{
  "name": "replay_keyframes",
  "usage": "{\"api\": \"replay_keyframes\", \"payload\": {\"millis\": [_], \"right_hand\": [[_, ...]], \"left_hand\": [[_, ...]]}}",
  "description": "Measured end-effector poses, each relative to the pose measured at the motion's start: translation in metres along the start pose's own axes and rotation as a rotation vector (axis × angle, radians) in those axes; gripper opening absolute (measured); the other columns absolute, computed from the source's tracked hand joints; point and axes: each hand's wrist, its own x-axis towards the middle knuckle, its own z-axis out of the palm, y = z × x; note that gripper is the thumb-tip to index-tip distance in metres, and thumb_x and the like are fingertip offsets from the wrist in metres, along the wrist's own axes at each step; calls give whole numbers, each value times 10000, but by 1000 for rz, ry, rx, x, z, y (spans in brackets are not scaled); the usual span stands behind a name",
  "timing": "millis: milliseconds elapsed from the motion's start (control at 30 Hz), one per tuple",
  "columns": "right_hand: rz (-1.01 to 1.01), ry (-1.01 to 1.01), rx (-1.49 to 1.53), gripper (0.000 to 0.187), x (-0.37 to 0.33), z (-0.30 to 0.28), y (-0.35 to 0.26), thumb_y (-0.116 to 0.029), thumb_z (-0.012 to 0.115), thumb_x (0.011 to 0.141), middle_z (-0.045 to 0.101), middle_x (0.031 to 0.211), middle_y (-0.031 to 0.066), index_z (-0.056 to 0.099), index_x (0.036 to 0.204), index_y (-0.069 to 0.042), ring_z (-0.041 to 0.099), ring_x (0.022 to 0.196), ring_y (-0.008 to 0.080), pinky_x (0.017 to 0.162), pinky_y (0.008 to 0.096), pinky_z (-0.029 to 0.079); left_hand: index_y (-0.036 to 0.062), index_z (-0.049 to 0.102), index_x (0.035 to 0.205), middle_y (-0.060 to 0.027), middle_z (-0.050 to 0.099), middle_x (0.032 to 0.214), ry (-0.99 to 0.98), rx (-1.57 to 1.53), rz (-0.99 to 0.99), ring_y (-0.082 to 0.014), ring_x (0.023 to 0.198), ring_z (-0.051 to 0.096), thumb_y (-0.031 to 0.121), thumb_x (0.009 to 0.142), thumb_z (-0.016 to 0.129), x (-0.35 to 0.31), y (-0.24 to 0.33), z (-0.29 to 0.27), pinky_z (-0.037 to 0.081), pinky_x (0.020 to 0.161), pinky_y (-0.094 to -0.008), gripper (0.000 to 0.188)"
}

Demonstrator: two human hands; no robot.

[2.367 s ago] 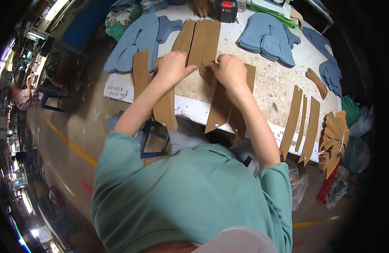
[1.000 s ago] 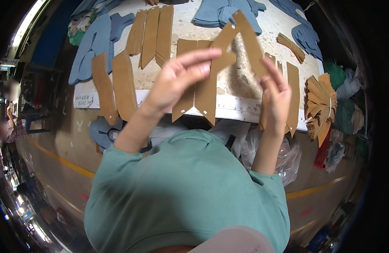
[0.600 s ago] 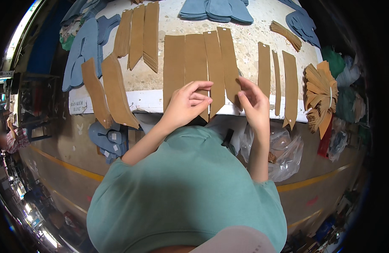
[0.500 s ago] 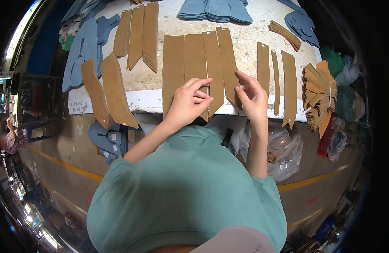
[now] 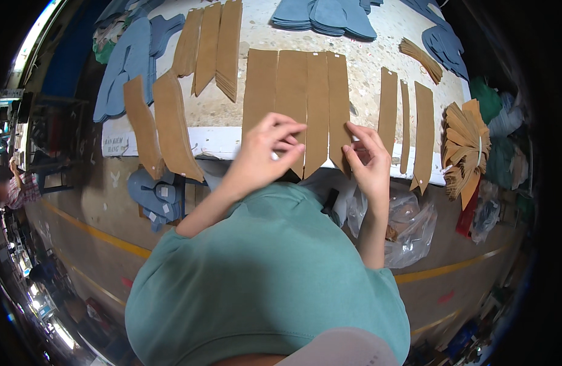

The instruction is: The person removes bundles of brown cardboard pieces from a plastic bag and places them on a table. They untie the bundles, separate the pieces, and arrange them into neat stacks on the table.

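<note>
Four brown strips lie side by side on the table: a far-left strip, a second, a third and a fourth. Small white labels mark some of their far ends. Slightly blurred, my left hand hovers over the near part of the left strips. Its index finger and thumb are apart, and the other fingers curl in beside a small white spot I cannot identify. My right hand, thumb and index spread, has its fingertips at the fourth strip's right edge.
Brown piece stacks lie left, with slimmer strips at right. A tied brown bundle hangs over the table's right edge. Blue-grey pieces are stacked at the back and left. Below stands a clear plastic bag.
The third and fourth strips have straightened and closed up against the others, and their far ends now line up. My right hand shifted slightly nearer me. The whole view has moved a little.
</note>
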Motion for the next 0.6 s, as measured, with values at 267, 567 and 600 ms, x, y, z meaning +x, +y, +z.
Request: {"api": "replay_keyframes", "payload": {"millis": [267,567,600], "right_hand": [[-222,33,-374,334,29,14,-16,-103,704,776,563,997,120,651,1097,-28,538,966,293,865,383,450],[-320,92,-451,346,48,50,-13,-104,726,757,535,1009,117,660,1094,-57,495,973,291,867,386,439],[-324,95,-424,338,47,50,-12,-108,729,759,535,1014,109,665,1087,-58,488,986,283,875,383,436]], "left_hand": [[35,686,1049,-94,664,957,523,552,123,-137,786,666,113,858,667,11,5,-146,525,718,-252,207],[96,723,956,-63,712,836,478,882,-1,-152,770,664,240,863,652,68,-33,-236,519,726,-272,185],[104,726,938,-65,714,826,427,957,-44,-172,775,676,271,854,657,78,-40,-241,524,724,-286,199]]}}
